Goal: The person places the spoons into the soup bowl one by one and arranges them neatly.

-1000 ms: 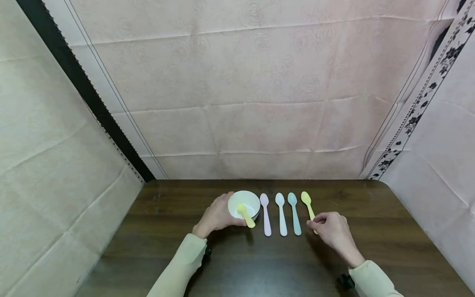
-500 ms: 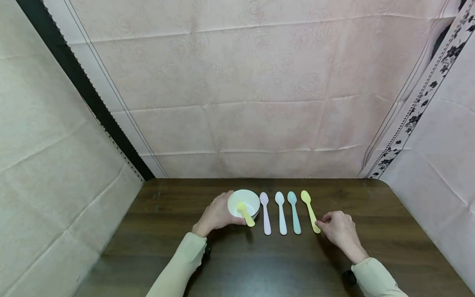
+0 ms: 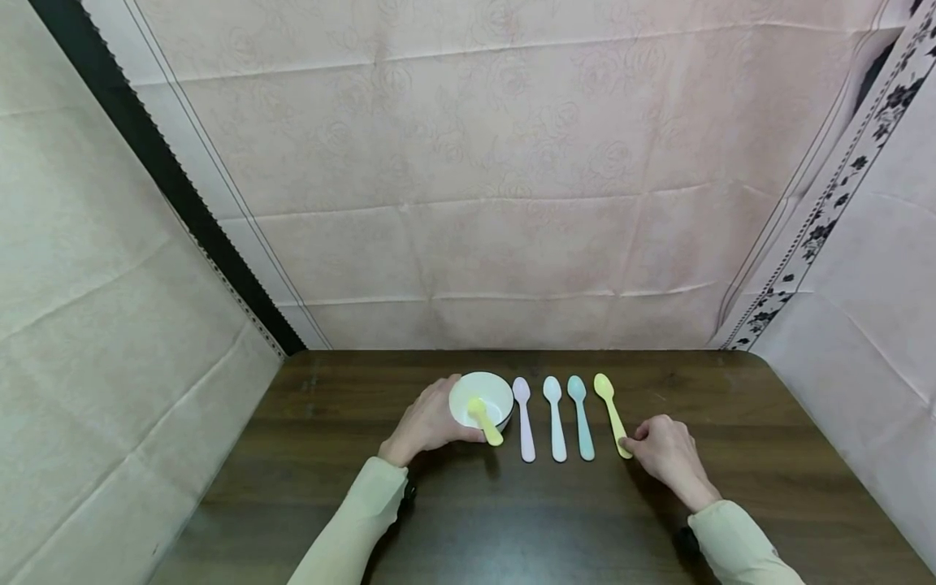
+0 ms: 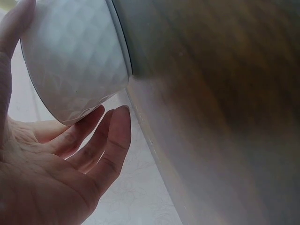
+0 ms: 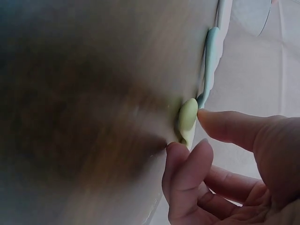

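In the head view, my left hand holds a white bowl from its left side, with the thumb near the front. The left wrist view shows the quilted outer wall of the bowl between thumb and fingers. A yellow spoon leans in the bowl, its handle hanging over the front rim. My right hand is beside the handle end of another yellow spoon lying on the table. In the right wrist view, the thumb touches this spoon's handle, while the index finger lies below it, apart from the thumb.
Between the bowl and the right yellow spoon lie a lilac spoon, a pale blue spoon and a teal spoon, roughly parallel. They lie on a dark wooden table. Pale cloth hangs behind and at both sides.
My right hand has drawn back to the right from the yellow spoon's handle, uncovering its end, then moved slightly left again. The left hand and bowl stay in place.
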Demonstrator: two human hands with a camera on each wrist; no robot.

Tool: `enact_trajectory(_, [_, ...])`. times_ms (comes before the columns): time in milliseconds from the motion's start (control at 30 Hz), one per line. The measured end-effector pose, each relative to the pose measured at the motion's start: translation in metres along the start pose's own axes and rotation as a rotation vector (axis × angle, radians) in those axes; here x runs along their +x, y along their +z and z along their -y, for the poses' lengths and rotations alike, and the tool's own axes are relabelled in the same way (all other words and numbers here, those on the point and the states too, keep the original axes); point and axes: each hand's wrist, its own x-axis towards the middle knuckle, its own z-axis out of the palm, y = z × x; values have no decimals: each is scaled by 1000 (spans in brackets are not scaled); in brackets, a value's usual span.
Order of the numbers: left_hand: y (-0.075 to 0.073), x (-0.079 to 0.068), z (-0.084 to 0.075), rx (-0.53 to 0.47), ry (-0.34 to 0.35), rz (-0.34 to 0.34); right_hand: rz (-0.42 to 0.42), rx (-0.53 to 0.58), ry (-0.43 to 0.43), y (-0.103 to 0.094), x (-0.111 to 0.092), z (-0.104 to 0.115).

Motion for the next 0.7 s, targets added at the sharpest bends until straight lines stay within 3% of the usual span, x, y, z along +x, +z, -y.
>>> enact_trajectory(700, [1,0,1,-3,-4,2,63,29,3,4,3,5])
